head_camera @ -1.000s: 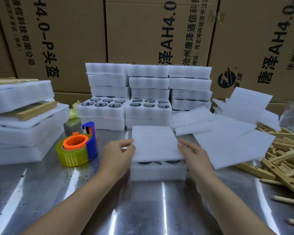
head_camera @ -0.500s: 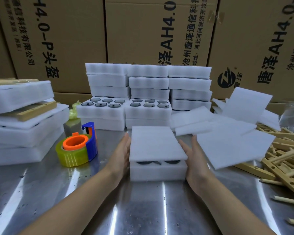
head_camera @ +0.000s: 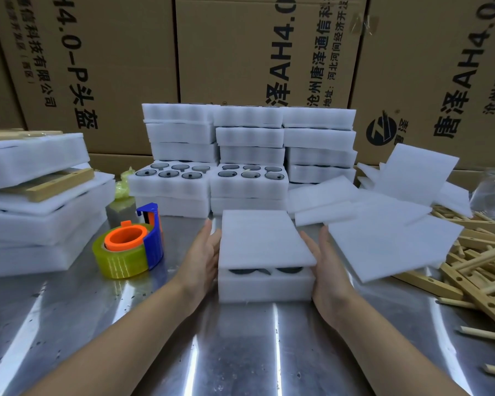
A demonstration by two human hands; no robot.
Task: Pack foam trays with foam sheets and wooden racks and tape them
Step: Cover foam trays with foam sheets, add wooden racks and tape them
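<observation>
Packed trays at far left: a stack of white foam trays point(head_camera: 37, 212) sits at the left edge of the metal table point(head_camera: 103, 332), with a wooden rack point(head_camera: 59, 184) poking out between its layers.
Tape: a roll of yellowish tape on an orange and blue dispenser point(head_camera: 129, 247) stands on the table, between that stack and the left hand, apart from both.
Left hand: the left hand point(head_camera: 202, 258) is flat and unclenched, fingers straight, its palm against the left side of the foam tray in the middle; it grips nothing.
Foam tray: the foam tray point(head_camera: 265, 287) sits on the table near the front, between the two hands, with dark round items visible in a gap under its cover.
Foam sheet: a white foam sheet point(head_camera: 262, 241) lies on top of this tray, covering it and overhanging slightly at the front.
Right hand: the right hand point(head_camera: 330, 270) is likewise flat and unclenched, pressed to the tray's right side.
Tray stacks behind: more foam trays point(head_camera: 249, 155) are stacked at the back, two front ones showing dark round items in their pockets.
Loose sheets: spare foam sheets point(head_camera: 389, 235) lie spread just right of the right hand.
Wood pile: loose wooden racks and sticks point(head_camera: 480, 270) lie heaped at the far right.
Backdrop: printed cardboard boxes point(head_camera: 257, 52) stand behind everything.
</observation>
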